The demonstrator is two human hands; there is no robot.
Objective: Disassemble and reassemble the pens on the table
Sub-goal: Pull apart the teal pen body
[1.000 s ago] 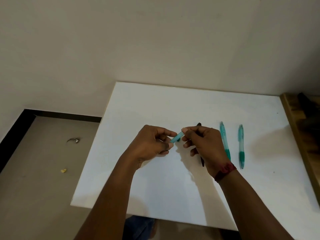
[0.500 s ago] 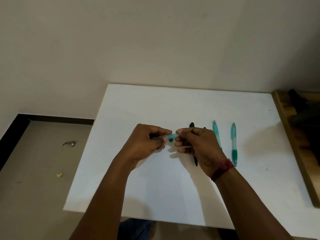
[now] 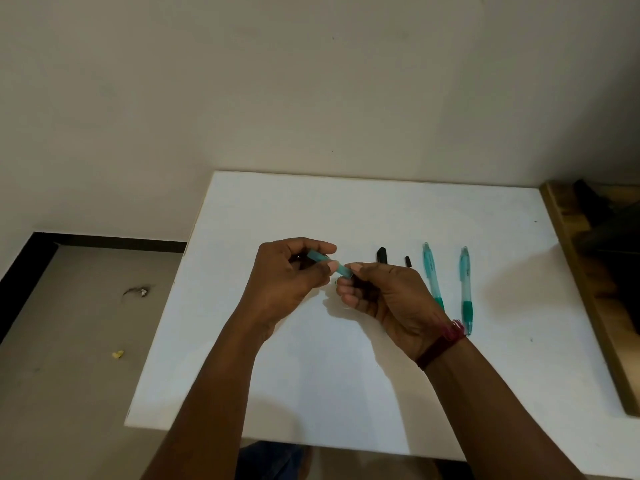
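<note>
We see a teal pen barrel (image 3: 326, 264) held in the air just above the white worktop (image 3: 346, 382), spanning the gap between both hands. Our left hand (image 3: 287, 280) curls its fingers (image 3: 323, 248) round one end; our right hand (image 3: 386, 294) pinches the other end between thumb and fingers (image 3: 346, 289). Just beyond the right hand lie two black pen pieces (image 3: 382, 254), partly hidden by it. Beside them two whole teal pens (image 3: 465, 285) lie side by side, apart. A red wristband (image 3: 441, 342) circles our right wrist. A wooden board (image 3: 585, 299) borders the worktop's right edge.
</note>
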